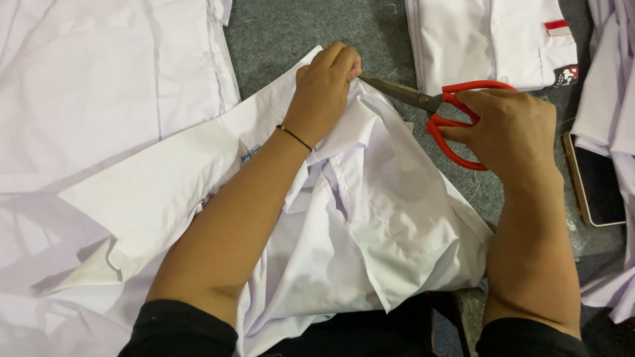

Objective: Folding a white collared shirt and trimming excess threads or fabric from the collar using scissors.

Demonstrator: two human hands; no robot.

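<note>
A white shirt (370, 225) lies crumpled on the grey carpet in front of me. My left hand (324, 89) pinches a fold of its fabric near the top, with a thin black band on the wrist. My right hand (509, 125) grips red-handled scissors (443, 106) by the loops. The dark metal blades point left, and their tips meet the pinched cloth right at my left fingertips.
More white shirts (99, 73) are spread at the left. A folded white shirt (489, 39) with a red-and-white patch lies at the top right. A phone (598, 182) rests on the grey carpet (311, 26) at the right, beside another white pile (612, 79).
</note>
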